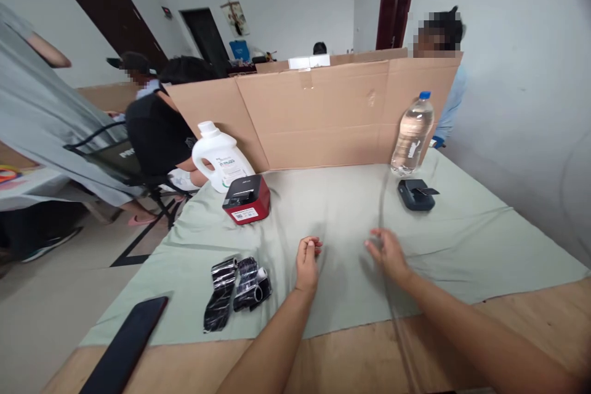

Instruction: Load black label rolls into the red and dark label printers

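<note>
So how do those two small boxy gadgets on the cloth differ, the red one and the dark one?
The red gadget has a black top and a white label on its front; the dark gadget is dark all over. The red gadget looks taller and bulkier; the dark gadget lies flatter. The red gadget sits by the white jug, the dark gadget by the clear water bottle. Both rest on the green cloth, untouched.
</note>
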The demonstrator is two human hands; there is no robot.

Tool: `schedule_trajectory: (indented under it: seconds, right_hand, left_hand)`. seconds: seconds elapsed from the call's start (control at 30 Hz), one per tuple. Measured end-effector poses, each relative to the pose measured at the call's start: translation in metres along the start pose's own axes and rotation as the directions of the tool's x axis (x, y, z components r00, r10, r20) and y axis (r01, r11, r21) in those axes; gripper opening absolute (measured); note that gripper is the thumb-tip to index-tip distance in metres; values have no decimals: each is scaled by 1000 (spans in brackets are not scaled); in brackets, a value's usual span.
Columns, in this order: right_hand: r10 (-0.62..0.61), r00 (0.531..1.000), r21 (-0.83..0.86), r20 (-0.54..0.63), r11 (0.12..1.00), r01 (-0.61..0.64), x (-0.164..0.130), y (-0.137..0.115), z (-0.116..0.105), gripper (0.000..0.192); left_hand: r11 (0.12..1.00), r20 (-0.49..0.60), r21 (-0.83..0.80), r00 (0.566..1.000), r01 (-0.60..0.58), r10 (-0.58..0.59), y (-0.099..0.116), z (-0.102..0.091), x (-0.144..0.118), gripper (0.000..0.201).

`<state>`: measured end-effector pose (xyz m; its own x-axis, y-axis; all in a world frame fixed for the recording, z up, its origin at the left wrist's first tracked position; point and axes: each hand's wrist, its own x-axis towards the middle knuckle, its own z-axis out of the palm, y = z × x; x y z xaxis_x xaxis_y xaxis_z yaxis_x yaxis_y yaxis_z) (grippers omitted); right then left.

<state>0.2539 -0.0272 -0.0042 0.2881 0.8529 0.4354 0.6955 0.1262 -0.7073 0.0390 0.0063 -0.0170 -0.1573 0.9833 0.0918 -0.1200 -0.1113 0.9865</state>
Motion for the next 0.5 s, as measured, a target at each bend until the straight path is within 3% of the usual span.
schedule_trajectory:
  seconds: [0.1, 0.2, 0.3, 0.4, 0.5]
  right_hand:
    - [17, 964, -207, -266, 976, -74, 62, 41, -38, 53]
    - [35, 916, -401, -399, 892, -209, 112, 69, -69, 65]
    - [147, 919, -464, -366, 827, -317, 135, 83, -81, 74]
    - [342, 908, -453, -244, 787, -418, 138, 90, -75, 77]
    - [418, 892, -450, -174, 772, -450, 132, 92, -66, 72]
  left_hand:
    - [999, 81, 37, 997, -13, 10, 4, 0, 3, 32]
    - [998, 133, 60, 991, -12, 4, 8, 3, 3, 30]
    - [998, 154, 52, 988, 24, -32, 10, 2, 4, 29]
    - [998, 175, 38, 983, 54, -60, 9, 1, 6, 30]
    - [999, 202, 30, 978, 44, -49, 5, 0, 8, 30]
